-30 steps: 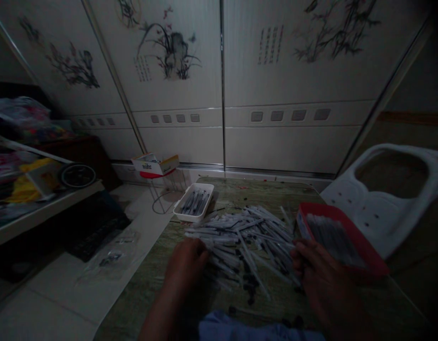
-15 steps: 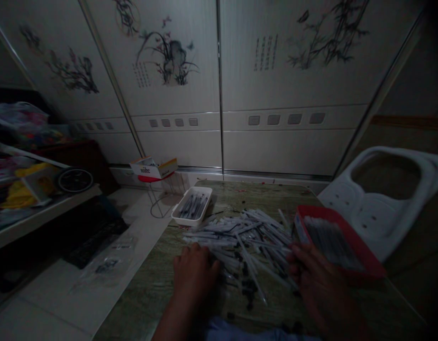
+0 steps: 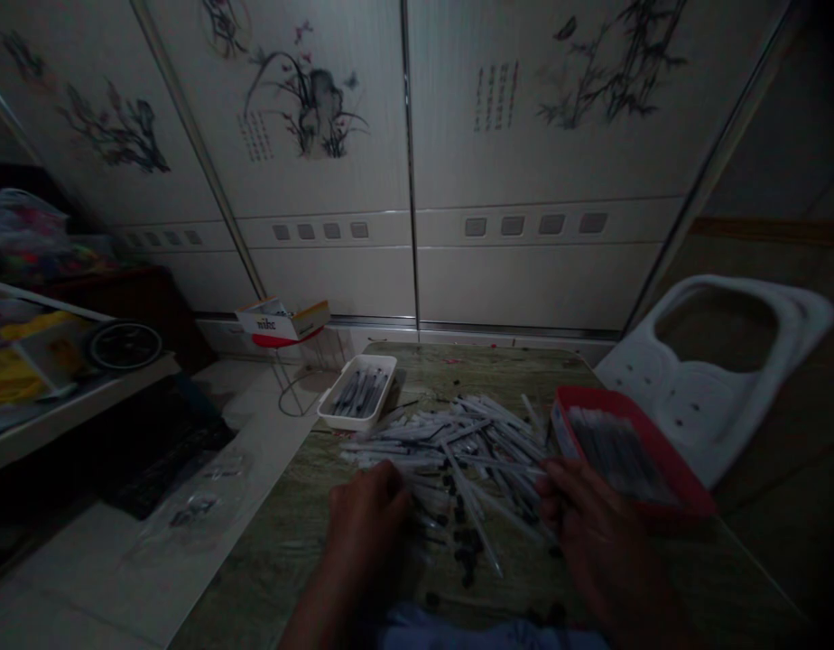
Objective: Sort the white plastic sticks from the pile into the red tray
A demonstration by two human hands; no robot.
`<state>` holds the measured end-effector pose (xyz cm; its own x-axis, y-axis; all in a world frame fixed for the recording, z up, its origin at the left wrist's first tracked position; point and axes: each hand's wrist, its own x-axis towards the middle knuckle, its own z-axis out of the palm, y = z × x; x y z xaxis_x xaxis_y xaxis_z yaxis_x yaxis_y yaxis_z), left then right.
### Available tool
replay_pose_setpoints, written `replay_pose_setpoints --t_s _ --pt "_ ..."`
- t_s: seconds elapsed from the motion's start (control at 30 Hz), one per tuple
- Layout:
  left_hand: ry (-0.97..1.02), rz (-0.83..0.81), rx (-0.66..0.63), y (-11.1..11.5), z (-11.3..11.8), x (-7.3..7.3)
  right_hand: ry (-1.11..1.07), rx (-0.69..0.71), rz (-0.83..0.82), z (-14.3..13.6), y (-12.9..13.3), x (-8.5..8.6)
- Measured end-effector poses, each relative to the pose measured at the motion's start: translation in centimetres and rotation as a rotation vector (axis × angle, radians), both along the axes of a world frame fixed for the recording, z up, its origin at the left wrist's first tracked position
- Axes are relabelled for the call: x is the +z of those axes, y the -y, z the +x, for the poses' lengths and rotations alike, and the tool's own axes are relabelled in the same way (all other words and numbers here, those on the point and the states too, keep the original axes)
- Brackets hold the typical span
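Note:
A loose pile of slim, whitish see-through pens (image 3: 450, 433) lies across the middle of the table, with small black pen caps (image 3: 467, 544) scattered along its near side. My left hand (image 3: 366, 507) is at the pile's near left edge, fingers curled and closed; what they hold is hidden. At the right side of the pile, my right hand (image 3: 586, 519) pinches thumb and fingers together around what looks like the end of a pen. The room is dim, so small parts blur.
Beyond the pile, a white tray (image 3: 324, 413) holds several pens. To the right stands a red basket (image 3: 694, 511) packed with more. The wood-patterned table (image 3: 274, 542) has a white folding chair (image 3: 701, 406) behind it. A box (image 3: 264, 323) rests on a red stool.
The whole view has shifted slightly, so things appear a little further left. My left hand's fingers have moved slightly; my right hand stays pinched by the pile.

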<state>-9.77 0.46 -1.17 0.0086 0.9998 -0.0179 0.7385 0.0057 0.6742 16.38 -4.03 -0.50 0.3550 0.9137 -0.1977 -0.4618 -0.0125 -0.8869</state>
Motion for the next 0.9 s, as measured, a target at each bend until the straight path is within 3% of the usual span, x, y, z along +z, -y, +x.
replay_pose_setpoints --t_s 0.17,0.33,0.5,0.6,0.7,0.9 --pt "0.429 0.055 0.059 -0.5 -0.4 -0.2 -0.029 0.003 0.000 -0.1 0.1 0.0" --pt "0.920 -0.080 0.136 -0.4 0.3 0.1 -0.036 0.050 -0.014 -0.4 0.3 0.5" --pt "1.235 -0.168 0.214 -0.1 1.3 0.4 -0.025 0.085 -0.027 -0.9 0.5 0.9" --pt "1.316 -0.237 0.228 0.0 1.5 0.9 -0.021 0.080 -0.033 -0.9 0.4 0.8" --pt "1.274 -0.238 0.234 0.0 1.5 1.2 -0.015 0.070 -0.023 -0.8 0.4 0.7" --pt "1.205 -0.282 0.111 0.4 1.5 1.1 0.012 0.053 -0.017 -0.8 0.5 1.2"
